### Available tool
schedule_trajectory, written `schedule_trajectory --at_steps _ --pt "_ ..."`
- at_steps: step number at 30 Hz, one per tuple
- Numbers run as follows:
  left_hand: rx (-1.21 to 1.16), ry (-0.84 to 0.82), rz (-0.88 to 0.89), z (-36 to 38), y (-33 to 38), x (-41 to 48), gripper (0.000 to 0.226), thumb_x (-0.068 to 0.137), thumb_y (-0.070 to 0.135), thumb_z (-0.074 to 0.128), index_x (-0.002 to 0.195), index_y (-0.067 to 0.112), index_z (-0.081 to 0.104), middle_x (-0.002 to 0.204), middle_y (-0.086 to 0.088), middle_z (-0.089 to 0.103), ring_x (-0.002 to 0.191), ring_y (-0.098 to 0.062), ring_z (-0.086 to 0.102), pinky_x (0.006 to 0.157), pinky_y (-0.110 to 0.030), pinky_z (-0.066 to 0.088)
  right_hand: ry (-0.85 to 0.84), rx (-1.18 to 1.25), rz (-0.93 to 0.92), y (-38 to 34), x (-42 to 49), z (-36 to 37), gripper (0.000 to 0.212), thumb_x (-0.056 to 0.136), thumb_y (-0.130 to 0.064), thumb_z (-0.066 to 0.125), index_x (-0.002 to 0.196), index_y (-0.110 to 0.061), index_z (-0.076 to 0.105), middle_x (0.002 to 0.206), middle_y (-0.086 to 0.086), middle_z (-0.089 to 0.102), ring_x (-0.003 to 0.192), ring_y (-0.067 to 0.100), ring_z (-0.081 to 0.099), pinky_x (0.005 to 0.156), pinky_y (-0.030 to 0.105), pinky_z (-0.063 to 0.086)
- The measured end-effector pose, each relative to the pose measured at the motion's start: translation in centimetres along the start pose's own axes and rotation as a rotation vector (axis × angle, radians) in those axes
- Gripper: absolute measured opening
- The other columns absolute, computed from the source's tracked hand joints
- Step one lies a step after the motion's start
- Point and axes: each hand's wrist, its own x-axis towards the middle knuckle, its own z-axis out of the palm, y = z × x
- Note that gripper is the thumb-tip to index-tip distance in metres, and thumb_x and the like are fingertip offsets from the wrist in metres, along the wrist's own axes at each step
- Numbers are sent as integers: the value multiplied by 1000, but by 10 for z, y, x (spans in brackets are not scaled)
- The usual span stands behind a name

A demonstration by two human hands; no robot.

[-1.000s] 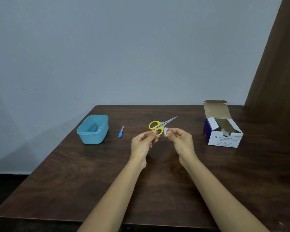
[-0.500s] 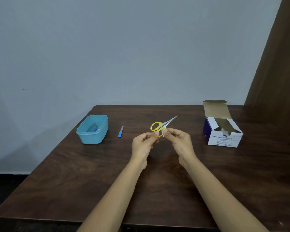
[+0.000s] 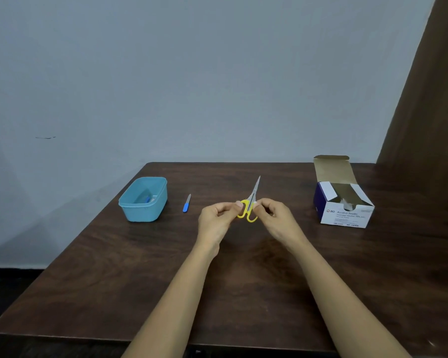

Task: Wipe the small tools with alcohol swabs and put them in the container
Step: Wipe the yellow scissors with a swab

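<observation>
A pale grey wall (image 3: 217, 73) fills the view ahead of me, and below it the dark wooden table (image 3: 114, 267) stretches out under my forearms, with a brown wooden panel (image 3: 429, 112) rising at its far right. On the right side of the table stands the box of alcohol swabs (image 3: 347, 215), its lid flap tipped up and back and its top torn open. Over on the left sits the light blue container (image 3: 142, 213), with something blue and pale lying in it that I cannot make out. My hands meet above the middle of the table. My left hand (image 3: 215, 223) pinches a yellow handle loop of the scissors (image 3: 252, 195), and my right hand (image 3: 277, 220) pinches them from the other side, near where the handles join the blades. The blades are together and point up and away from me. A small blue-handled tool (image 3: 186, 203) lies flat on the table between the container and my left hand, touching neither. A bit of white swab (image 3: 255, 203) shows at my right fingertips, pressed against the scissors.
</observation>
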Motion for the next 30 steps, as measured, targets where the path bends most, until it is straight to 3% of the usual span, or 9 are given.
schedule_trajectory --at_steps 5,8,12,15,22,26,30 --pt "46 -15 -43 0 -1 2 18 86 25 69 97 11 74 83 2 73 70 -5 65 52 -8 45 21 253 85 -5 -2 1 25 97 -21 51 83 -18 72 78 -5 67 74 5 55 71 24 41" --pt "-7 -5 -88 2 -2 2 18 85 27 70 96 13 74 80 1 73 62 -1 63 55 -15 44 31 453 216 -9 -4 2 25 97 -22 54 81 -20 72 70 -13 64 69 2 51 67 19 38" --pt "-91 39 -94 2 -3 2 14 85 24 72 89 11 75 71 -2 71 57 -3 59 55 -18 44 -75 836 404 -9 -3 4 20 96 -26 55 87 -15 68 77 -4 58 70 6 47 64 22 37" --pt "-126 76 -108 5 -3 2 12 85 21 72 87 10 74 69 -5 71 56 -4 59 55 -18 45 -117 981 460 -8 -3 5 14 93 -26 57 90 -16 67 79 -3 58 72 7 49 65 22 38" --pt "-303 69 -179 12 -4 -2 12 85 20 72 89 9 73 75 -4 73 71 -9 65 63 -22 47 -84 1173 395 -11 -6 15 21 79 -25 63 95 -13 69 90 2 65 76 9 53 70 23 38" --pt "-359 52 -204 14 -2 -4 11 85 23 71 87 13 74 71 -2 70 59 -6 54 64 -22 46 -2 1205 293 -11 -6 25 27 76 -28 67 96 -10 70 95 5 70 80 13 59 75 25 38" --pt "-434 40 -223 16 -1 -4 11 86 21 69 89 11 73 72 -3 69 59 -7 51 59 -18 47 45 1194 255 -9 -6 29 31 68 -34 74 92 -14 76 100 7 72 86 14 60 78 28 39"
